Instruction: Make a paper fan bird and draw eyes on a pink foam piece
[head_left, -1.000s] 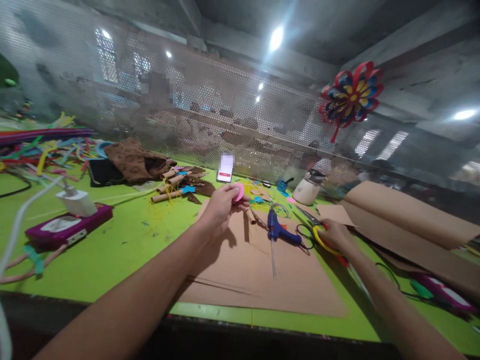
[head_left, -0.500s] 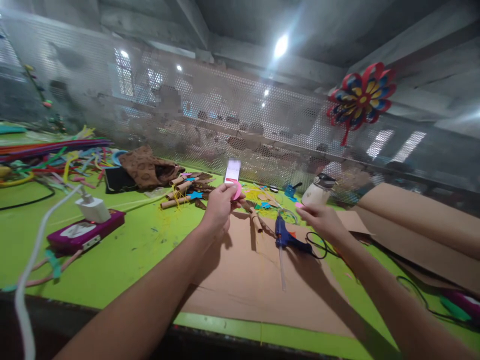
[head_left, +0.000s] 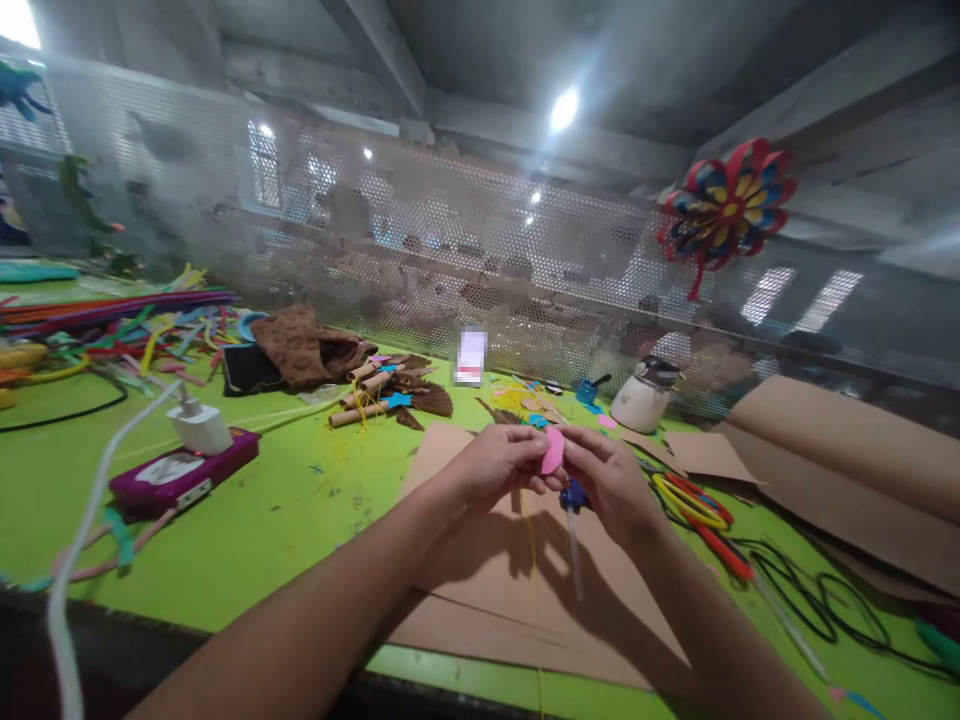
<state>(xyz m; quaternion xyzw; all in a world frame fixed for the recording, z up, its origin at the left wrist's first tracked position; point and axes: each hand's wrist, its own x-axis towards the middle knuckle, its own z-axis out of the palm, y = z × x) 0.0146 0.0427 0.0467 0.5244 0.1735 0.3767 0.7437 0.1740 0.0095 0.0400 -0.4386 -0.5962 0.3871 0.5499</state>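
In front of me, my left hand (head_left: 499, 468) pinches a small pink paper cutout (head_left: 553, 452) between thumb and fingers. The fingertips of my right hand (head_left: 616, 485) close on its other edge. Below them a brown paper sheet (head_left: 480, 615) covers part of the green table (head_left: 285, 540). A blue glue gun (head_left: 574, 494), mostly hidden behind my right hand, has a clear glue stick (head_left: 577, 565) extending toward me. Yellow string (head_left: 533, 540) hangs under my hands. Another pink piece (head_left: 607, 422) lies beyond my right hand.
Brown paper rolls with blue stars (head_left: 367, 405) lie left, near a patterned brown cloth (head_left: 304, 345). A purple power strip (head_left: 184, 475) holds a white charger. At right are red-handled scissors (head_left: 724, 550), black cable (head_left: 817, 595), a white jug (head_left: 645, 395) and large cardboard (head_left: 847, 470). A phone (head_left: 471, 357) stands behind.
My right hand has come back from the far right to meet my left hand at the pink cutout. My left hand has shifted right and lower. The scissors have come into sight.
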